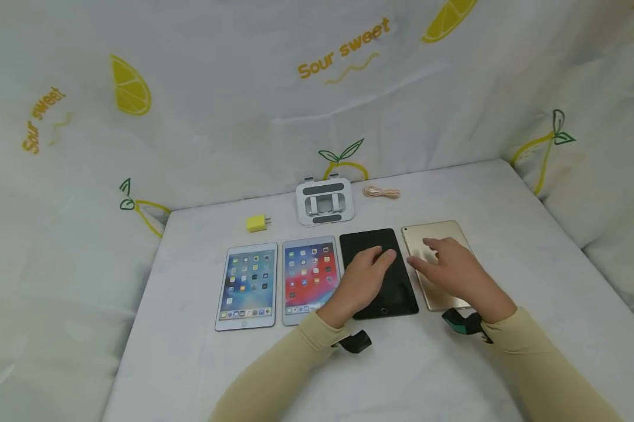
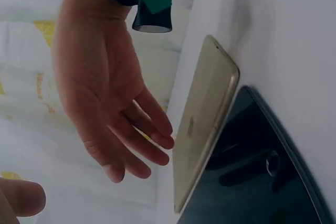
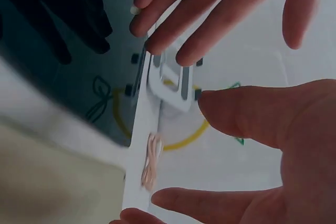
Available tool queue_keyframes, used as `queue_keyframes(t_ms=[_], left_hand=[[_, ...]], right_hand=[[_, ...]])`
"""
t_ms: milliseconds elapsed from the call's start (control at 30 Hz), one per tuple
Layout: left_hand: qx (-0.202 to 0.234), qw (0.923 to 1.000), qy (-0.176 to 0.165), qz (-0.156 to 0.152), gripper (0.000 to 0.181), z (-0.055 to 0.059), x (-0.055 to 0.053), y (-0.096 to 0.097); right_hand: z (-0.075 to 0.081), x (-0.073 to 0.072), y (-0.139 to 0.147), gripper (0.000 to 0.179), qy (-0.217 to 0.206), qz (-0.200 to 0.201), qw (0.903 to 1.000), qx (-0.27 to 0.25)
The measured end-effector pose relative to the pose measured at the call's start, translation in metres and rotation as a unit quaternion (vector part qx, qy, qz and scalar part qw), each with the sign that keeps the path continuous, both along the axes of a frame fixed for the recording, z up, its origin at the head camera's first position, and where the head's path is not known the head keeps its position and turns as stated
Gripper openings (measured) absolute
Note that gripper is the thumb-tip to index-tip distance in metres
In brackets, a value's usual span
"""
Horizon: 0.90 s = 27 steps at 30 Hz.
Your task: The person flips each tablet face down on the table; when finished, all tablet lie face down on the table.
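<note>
Beige fabric sleeves (image 1: 277, 372) front my view; left hand (image 1: 361, 282) hovers over a glossy black rectangular tablet (image 1: 396, 293), right hand (image 1: 454, 271) over a gold rectangular tablet (image 1: 439, 298), fingers loosely extended.

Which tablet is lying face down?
The gold tablet, at the row's right end: its back faces up. The two white tablets and the black tablet lie screen up.

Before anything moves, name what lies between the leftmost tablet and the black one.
In the head view, one lit white tablet lies between the leftmost tablet and the black tablet.
</note>
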<state>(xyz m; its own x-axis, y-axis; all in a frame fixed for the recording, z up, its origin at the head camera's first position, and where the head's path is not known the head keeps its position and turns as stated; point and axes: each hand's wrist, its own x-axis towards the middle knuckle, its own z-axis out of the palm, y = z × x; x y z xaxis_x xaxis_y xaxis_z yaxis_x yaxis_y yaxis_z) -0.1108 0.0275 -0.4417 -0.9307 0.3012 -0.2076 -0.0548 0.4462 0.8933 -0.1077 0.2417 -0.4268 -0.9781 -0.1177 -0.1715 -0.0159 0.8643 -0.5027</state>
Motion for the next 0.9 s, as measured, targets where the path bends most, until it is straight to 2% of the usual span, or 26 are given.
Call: queue_keyframes(t_ms=[100, 200, 400, 533, 700, 900], left_hand=[[-0.002, 0.9996, -0.006, 0.028, 0.075, -0.002, 0.003, -0.025], [-0.002, 0.9987, -0.017, 0.047, 0.076, -0.004, 0.003, -0.039], [-0.007, 0.998, -0.047, 0.042, 0.078, -0.003, 0.002, -0.047], [-0.016, 0.9978, -0.053, 0.037, 0.077, -0.001, 0.0, -0.041], [-0.006, 0.9979, -0.05, 0.041, 0.076, -0.001, -0.003, -0.044], [0.012, 0.9975, -0.036, 0.06, 0.068, -0.006, -0.009, -0.049]], right_hand=[[-0.001, -0.008, -0.032, 0.083, -0.008, 0.023, 0.9997, 0.01], [-0.004, -0.015, -0.056, 0.088, -0.014, 0.037, 0.9986, 0.034], [-0.01, -0.02, -0.084, 0.093, -0.029, 0.033, 0.9974, 0.058], [-0.01, -0.02, -0.088, 0.093, -0.033, 0.028, 0.9974, 0.058], [-0.01, -0.022, -0.087, 0.09, -0.021, 0.025, 0.998, 0.054], [-0.013, -0.021, -0.085, 0.085, -0.008, 0.031, 0.9978, 0.059]])
